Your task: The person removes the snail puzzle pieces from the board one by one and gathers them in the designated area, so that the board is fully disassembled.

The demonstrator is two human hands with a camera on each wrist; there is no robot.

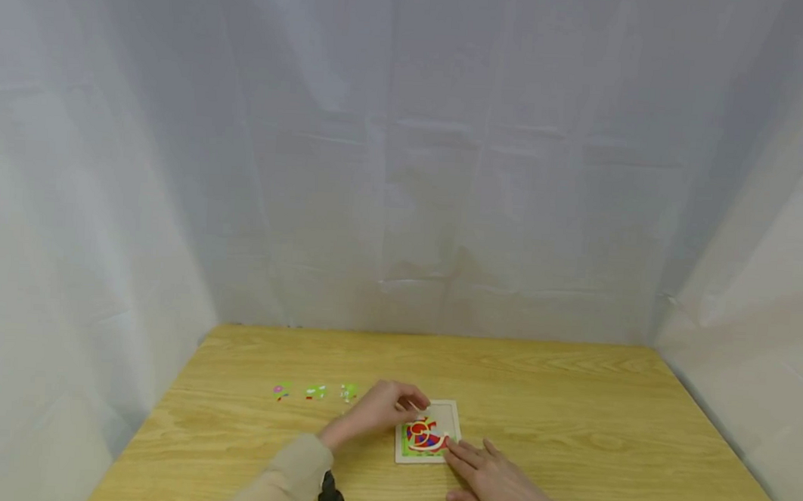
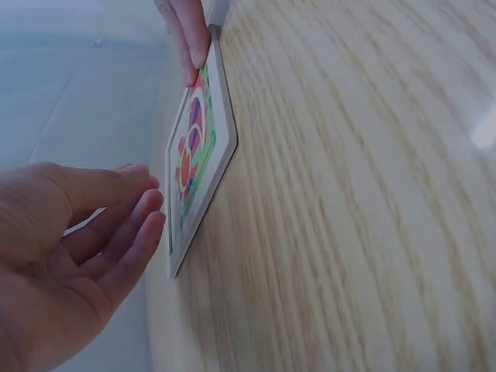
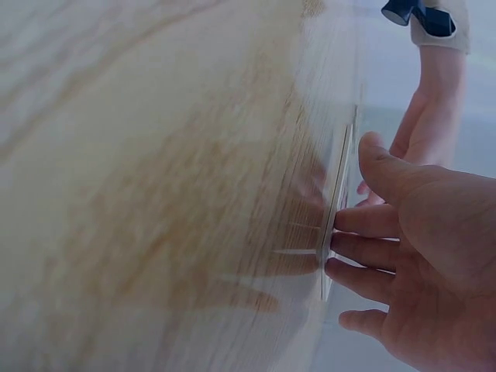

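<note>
A square wooden puzzle board (image 1: 459, 411) with a pale raised frame lies on the table. Red, blue, white and green pieces (image 1: 426, 437) fill its lower and left part; bare wood shows at its upper right. My left hand (image 1: 386, 405) is over the board's upper left, fingers bent and thumb close to the fingertips. In the left wrist view this left hand (image 2: 85, 240) shows no clear piece at its tips; anything small there is hidden. My right hand (image 1: 498, 482) has its fingers extended, tips touching the board's lower right edge; the right wrist view shows this right hand (image 3: 418, 248) flat-fingered.
Left of the board, small loose pieces lie in three little groups: one with pink (image 1: 279, 389), one green and white (image 1: 315, 390), one by the left wrist (image 1: 348, 392). A black device (image 1: 330, 496) is strapped at the left sleeve. White sheeting (image 1: 404, 205) surrounds the wooden table (image 1: 571, 403).
</note>
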